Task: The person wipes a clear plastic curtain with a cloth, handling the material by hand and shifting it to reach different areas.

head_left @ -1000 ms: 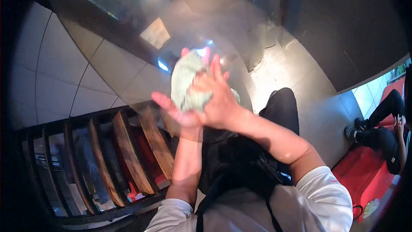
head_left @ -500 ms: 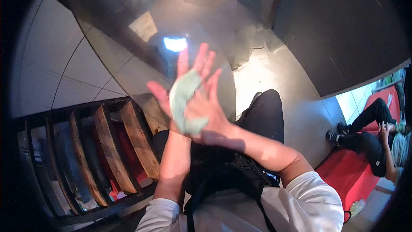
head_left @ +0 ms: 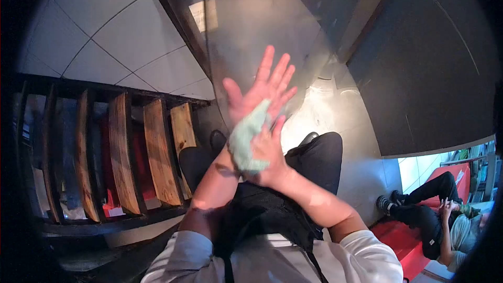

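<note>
My left hand (head_left: 262,86) is held up in the middle of the head view, palm toward me, with its fingers spread. A pale green cloth (head_left: 246,139) lies over the heel of that palm and the wrist. My right hand (head_left: 271,153) presses the cloth against the left wrist, its fingers partly hidden by the folds. Below both hands are my dark-trousered legs (head_left: 319,162).
A slatted wooden rack (head_left: 121,152) stands at the left. A large dark panel (head_left: 429,68) curves along the right. Another person (head_left: 445,220) sits at the lower right beside a red bench (head_left: 393,236). Tiled surface (head_left: 105,31) shows at upper left.
The cloth and my right hand have shifted from the left palm down toward the wrist. More of the left palm shows. The whole view has turned a little.
</note>
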A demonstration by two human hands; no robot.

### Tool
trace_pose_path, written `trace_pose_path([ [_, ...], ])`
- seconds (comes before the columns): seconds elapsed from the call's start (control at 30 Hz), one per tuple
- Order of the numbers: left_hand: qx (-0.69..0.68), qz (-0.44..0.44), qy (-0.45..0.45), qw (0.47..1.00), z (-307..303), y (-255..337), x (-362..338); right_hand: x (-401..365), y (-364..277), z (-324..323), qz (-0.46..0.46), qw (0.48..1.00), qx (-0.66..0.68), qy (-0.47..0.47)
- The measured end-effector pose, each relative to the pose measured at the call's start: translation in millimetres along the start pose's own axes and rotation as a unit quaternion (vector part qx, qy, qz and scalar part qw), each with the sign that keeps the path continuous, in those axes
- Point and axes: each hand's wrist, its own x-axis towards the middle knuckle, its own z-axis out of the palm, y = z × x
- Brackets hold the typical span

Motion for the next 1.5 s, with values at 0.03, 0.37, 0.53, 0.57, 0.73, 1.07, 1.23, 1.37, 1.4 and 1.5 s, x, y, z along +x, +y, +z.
trace_pose_path([
  [0.03, -0.031, -0.011, -0.001, 0.999, 5.7, 1.8, -2.3, 16.2, 3.8, -8.6, 0.029, 0.999, 0.011, 0.030],
  [0.37, -0.169, -0.001, 0.002, 0.986, 15.5, 7.6, -18.7, 75.3, 76.7, -58.6, 0.368, 0.894, 0.220, 0.131],
  [0.53, -0.011, -0.083, 0.078, 0.993, -34.5, -45.8, -72.7, 44.8, 104.9, -28.4, 0.328, 0.926, 0.095, 0.159],
  [0.57, 0.006, -0.098, 0.096, 0.991, -47.3, -64.6, -83.8, 40.1, 109.3, -20.7, 0.319, 0.932, 0.074, 0.152],
  [0.73, -0.146, -0.022, 0.014, 0.989, -38.4, -49.4, -56.6, 18.7, 25.3, -9.6, 0.068, 0.994, 0.084, -0.029],
  [1.07, -0.387, -0.017, 0.062, 0.920, 29.6, -3.4, -19.4, 90.5, 64.5, -71.7, 0.152, 0.970, -0.126, 0.141],
  [1.23, -0.229, -0.115, -0.092, 0.962, -10.2, -37.9, -2.1, 91.2, -16.0, -55.2, 0.031, 0.997, 0.032, 0.055],
  [1.37, -0.093, -0.059, -0.018, 0.994, 3.3, -10.8, -14.0, 34.0, -7.3, -38.0, -0.022, 0.999, -0.012, 0.042],
  [1.4, -0.142, -0.065, -0.108, 0.982, 5.4, -10.0, -15.3, 25.6, -2.7, -41.3, -0.017, 0.998, -0.043, 0.051],
  [1.5, -0.340, -0.018, 0.054, 0.939, 41.7, -5.1, -26.7, 46.8, 52.5, -60.1, 0.130, 0.979, -0.077, 0.138],
])
